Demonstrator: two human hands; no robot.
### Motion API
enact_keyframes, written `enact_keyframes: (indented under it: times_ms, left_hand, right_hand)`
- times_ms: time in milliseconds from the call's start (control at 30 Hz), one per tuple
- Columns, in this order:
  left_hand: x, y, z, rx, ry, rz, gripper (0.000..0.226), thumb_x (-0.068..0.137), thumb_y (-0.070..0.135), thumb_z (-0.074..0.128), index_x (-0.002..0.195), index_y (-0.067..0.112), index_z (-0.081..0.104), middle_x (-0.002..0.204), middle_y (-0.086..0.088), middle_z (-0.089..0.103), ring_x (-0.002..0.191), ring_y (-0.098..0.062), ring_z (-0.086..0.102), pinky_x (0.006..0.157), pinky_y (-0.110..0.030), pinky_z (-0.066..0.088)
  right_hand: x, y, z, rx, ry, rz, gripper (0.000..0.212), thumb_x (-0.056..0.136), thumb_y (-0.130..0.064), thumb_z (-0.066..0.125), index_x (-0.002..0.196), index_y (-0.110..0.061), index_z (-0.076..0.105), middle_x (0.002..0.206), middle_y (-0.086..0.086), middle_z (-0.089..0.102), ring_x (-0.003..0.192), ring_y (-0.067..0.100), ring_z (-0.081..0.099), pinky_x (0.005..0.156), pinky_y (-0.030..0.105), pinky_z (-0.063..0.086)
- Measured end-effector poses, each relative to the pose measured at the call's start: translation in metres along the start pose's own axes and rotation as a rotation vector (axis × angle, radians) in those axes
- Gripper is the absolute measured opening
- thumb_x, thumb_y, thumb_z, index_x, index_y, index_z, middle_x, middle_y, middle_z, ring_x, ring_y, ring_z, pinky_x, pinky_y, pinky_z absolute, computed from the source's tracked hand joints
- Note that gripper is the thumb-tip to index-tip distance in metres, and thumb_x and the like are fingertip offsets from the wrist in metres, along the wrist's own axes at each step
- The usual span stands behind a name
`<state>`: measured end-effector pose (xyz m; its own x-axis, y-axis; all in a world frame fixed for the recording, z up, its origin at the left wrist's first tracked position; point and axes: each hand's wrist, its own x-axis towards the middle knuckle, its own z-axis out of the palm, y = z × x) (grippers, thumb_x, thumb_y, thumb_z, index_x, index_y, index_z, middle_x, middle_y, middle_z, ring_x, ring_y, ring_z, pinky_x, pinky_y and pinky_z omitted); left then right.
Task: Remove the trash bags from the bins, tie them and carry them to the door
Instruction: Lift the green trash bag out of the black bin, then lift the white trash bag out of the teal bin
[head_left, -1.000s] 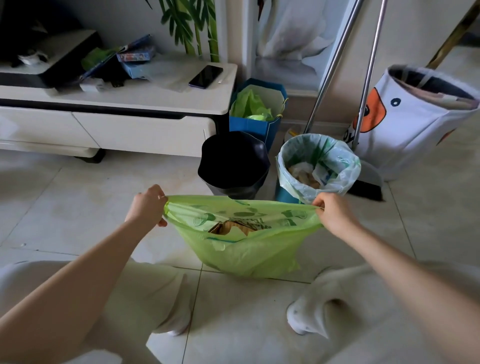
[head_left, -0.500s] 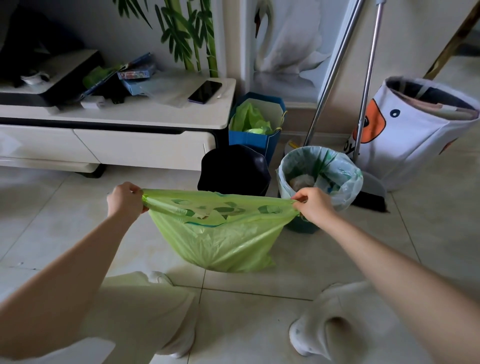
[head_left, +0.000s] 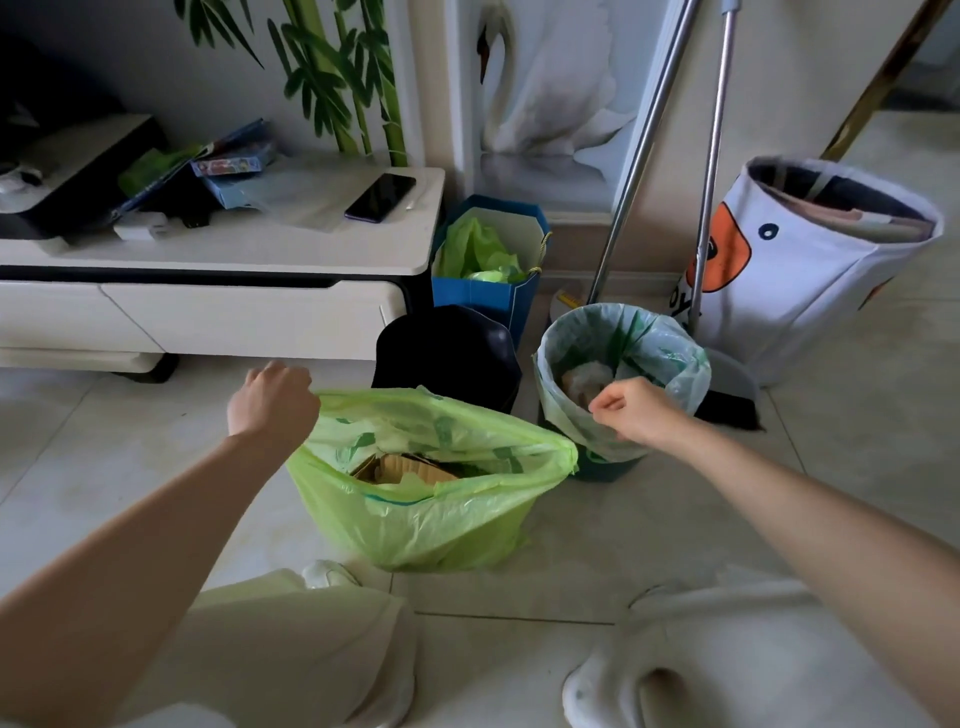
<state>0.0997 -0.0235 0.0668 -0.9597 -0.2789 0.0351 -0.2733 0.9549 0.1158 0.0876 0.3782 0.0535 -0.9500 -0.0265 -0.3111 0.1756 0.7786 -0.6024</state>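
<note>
A green trash bag stands on the tiled floor in front of me, its mouth open and cardboard showing inside. My left hand is closed on the bag's left rim. My right hand is off the bag's right rim, fingers pinched together, in front of the translucent liner bag in the small blue bin; I see nothing held in it. That liner holds crumpled paper. Behind the green bag is the black bin, without a bag.
A white low cabinet with a phone stands at the left. A blue paper bag with green bags is behind the bins. Two metal poles, a dustpan and a white fabric basket are at the right. My knees and slippers fill the foreground.
My right hand has let go of the green bag's rim and moved right toward the lined bin. The bag, stretched flat before, now sits lower with its mouth open.
</note>
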Motion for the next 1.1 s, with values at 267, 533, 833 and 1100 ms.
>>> enact_keyframes:
  times_ms: [267,533,833,1100]
  left_hand:
    - [0.026,0.114,0.022,-0.142,-0.094,0.212,0.022,0.083,0.011,0.051,0.097,0.010,0.068,0.101,-0.013,0.064,0.088,-0.035,0.061,0.069,-0.038,0.051]
    - [0.032,0.229,0.064,-0.559,-0.276,0.235,0.019,0.085,0.013,0.057,0.098,0.012,0.071,0.094,-0.007,0.069,0.092,-0.024,0.062,0.080,-0.029,0.047]
    - [0.053,0.291,0.123,-0.626,-0.548,-0.122,0.034,0.093,0.006,0.043,0.120,-0.008,0.056,0.121,-0.026,0.060,0.099,-0.038,0.061,0.069,-0.036,0.049]
    - [0.060,0.300,0.145,-0.720,-0.679,-0.280,0.037,0.090,0.011,0.047,0.123,-0.003,0.055,0.114,-0.023,0.064,0.101,-0.038,0.065,0.088,-0.048,0.056]
  right_hand:
    - [0.016,0.065,-0.044,-0.129,-0.054,0.168,0.029,0.087,-0.020,0.053,0.087,0.004,0.067,0.093,0.025,0.067,0.069,0.019,0.056,0.068,0.032,0.048]
    - [0.052,0.118,-0.056,-0.044,0.008,0.304,0.022,0.089,-0.023,0.052,0.073,-0.012,0.043,0.067,0.009,0.051,0.067,0.032,0.062,0.051,0.034,0.051]
    - [0.081,0.158,-0.049,0.676,0.047,0.662,0.057,0.088,-0.044,0.055,0.132,-0.011,0.039,0.121,0.010,0.050,0.097,0.031,0.059,0.066,0.036,0.053]
    - [0.087,0.159,-0.056,1.004,-0.004,0.603,0.028,0.095,-0.022,0.051,0.116,-0.003,0.057,0.106,0.017,0.060,0.082,0.027,0.061,0.055,0.031,0.054]
